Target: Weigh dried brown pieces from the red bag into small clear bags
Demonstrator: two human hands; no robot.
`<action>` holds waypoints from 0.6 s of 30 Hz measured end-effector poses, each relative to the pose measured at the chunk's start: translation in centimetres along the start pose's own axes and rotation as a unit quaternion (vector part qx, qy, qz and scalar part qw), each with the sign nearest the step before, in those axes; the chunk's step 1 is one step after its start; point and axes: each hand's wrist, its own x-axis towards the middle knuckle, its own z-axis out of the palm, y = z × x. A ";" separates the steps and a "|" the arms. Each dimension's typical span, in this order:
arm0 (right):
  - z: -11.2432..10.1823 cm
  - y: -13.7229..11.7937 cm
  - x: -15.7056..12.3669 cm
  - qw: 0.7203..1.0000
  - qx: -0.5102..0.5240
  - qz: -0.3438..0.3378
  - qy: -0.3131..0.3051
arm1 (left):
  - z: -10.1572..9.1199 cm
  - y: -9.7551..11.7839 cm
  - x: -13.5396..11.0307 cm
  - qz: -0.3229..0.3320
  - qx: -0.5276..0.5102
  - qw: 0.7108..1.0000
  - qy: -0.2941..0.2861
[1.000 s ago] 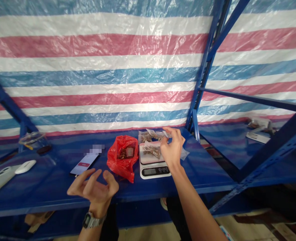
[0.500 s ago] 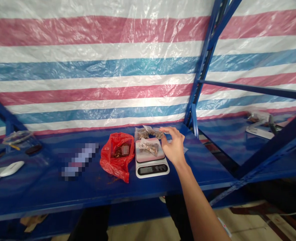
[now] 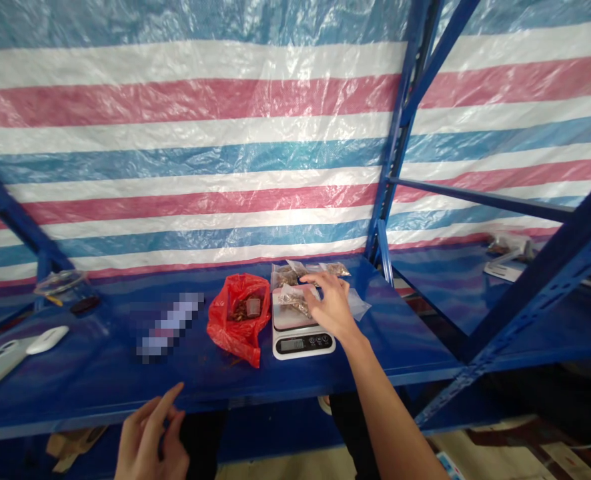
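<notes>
My right hand point(image 3: 328, 300) is over the right side of a white kitchen scale point(image 3: 304, 345). Its thumb and fingers are apart, close to a small clear bag of brown bits point(image 3: 294, 300) that lies on the scale's plate. Whether the fingertips touch the bag is hard to tell. Low in the view, in front of the table edge, my left hand point(image 3: 150, 437) is raised with its index finger stretched out and nothing in it. A red plastic bag point(image 3: 220, 323) stands open left of the scale, with brown pieces and a small clear cup point(image 3: 253, 307) inside.
Behind the scale lie more filled bags point(image 3: 286, 275), and to its right some flat clear bags point(image 3: 358, 305). A blurred-out item point(image 3: 170, 327), a phone point(image 3: 3, 360), a white case point(image 3: 48, 339) and a clear tub point(image 3: 60, 283) are on the left. Blue shelf posts point(image 3: 385, 220) rise at the right.
My right hand has moved from the bags behind the scale toward the bag on its plate. A filled bag now lies farther back right. My left hand has come into view.
</notes>
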 end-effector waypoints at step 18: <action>2.8 -0.2 0.8 0.955 0.293 0.038 -0.007 | 13.3 13.5 12.6 -0.168 -0.340 0.909 -0.176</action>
